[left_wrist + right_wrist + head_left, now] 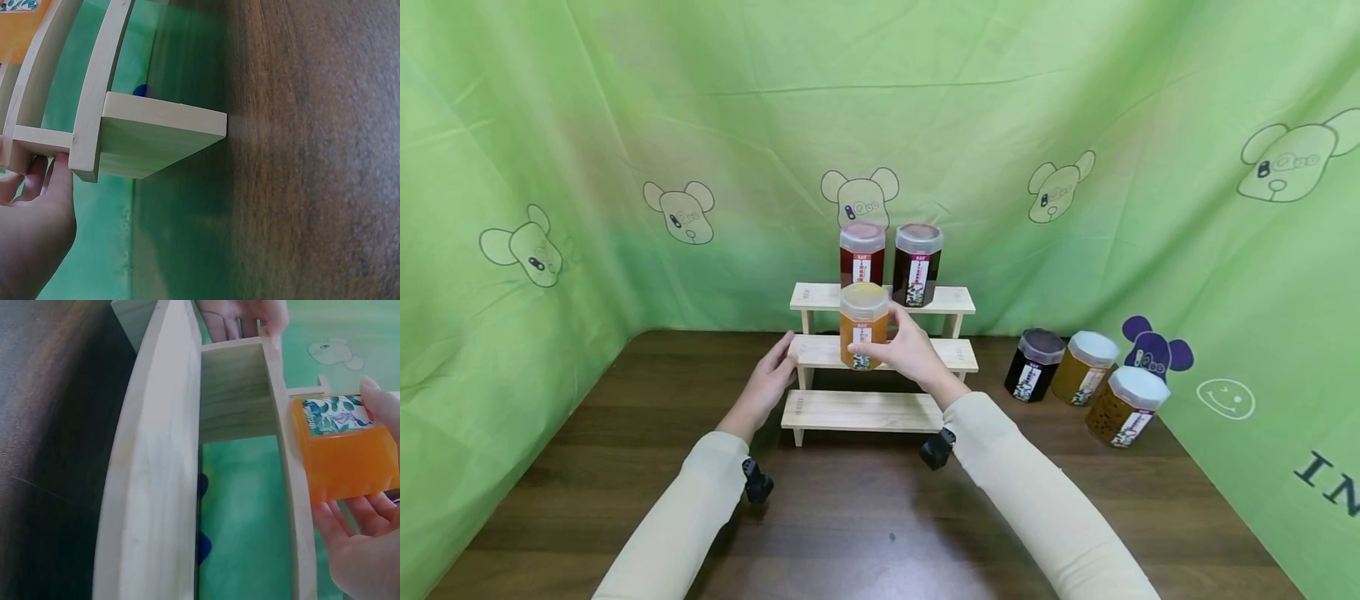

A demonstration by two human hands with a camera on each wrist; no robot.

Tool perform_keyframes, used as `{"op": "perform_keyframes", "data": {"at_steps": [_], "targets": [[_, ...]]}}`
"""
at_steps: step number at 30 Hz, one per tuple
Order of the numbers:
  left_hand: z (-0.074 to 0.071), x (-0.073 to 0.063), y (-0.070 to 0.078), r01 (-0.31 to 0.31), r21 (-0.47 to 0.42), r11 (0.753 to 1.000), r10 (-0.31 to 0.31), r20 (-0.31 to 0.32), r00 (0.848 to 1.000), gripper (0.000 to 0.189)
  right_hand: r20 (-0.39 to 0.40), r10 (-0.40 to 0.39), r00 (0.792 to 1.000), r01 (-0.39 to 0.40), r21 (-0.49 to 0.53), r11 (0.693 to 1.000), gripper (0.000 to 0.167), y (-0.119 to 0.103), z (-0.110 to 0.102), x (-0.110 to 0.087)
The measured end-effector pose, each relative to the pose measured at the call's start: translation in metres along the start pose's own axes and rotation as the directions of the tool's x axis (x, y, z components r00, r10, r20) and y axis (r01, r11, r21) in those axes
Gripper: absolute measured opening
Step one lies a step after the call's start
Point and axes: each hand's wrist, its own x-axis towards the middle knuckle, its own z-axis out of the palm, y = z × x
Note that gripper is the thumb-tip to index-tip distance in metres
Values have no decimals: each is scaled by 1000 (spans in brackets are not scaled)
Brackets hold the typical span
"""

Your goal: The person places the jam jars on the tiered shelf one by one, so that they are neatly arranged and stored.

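My right hand (912, 350) grips a hexagonal jar of orange contents (864, 315) with a clear lid, thumb on the label side and fingers round the far side. The jar is upright at the middle step of a three-step wooden stand (842, 410); in the right wrist view its base is right at the step, and I cannot tell if it bears weight there. My left hand (767, 379) holds the left end of that middle step, its fingertips (57, 169) curled against the wood. On the top step stand a red jar (862, 242) and a dark jar (917, 265).
To the right of the stand, a dark jar (1034, 365), a yellow-amber jar (1084, 368) and a brown speckled jar (1127, 407) stand close together on the dark wooden table (865, 517). A green printed cloth (760, 125) hangs behind and at both sides.
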Motion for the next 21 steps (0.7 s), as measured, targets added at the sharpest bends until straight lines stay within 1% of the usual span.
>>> {"op": "perform_keyframes", "data": {"at_steps": [5,10,15,21], "targets": [[1,0,-1,-1,-1,1000,1,3,1000,54,-27,-6,1000,7,28,1000,85,7,4,-2],[2,-1,0,-2,-14,1000,2,-8,1000,54,-42,-15,999,16,34,999,81,8,7,-3],[2,-2,1,-1,-14,1000,1,-16,1000,54,-56,-16,998,18,29,999,80,6,10,-3],[0,0,-1,1,9,1000,-1,-15,1000,54,-76,4,997,-2,24,1000,81,6,13,0]]}}
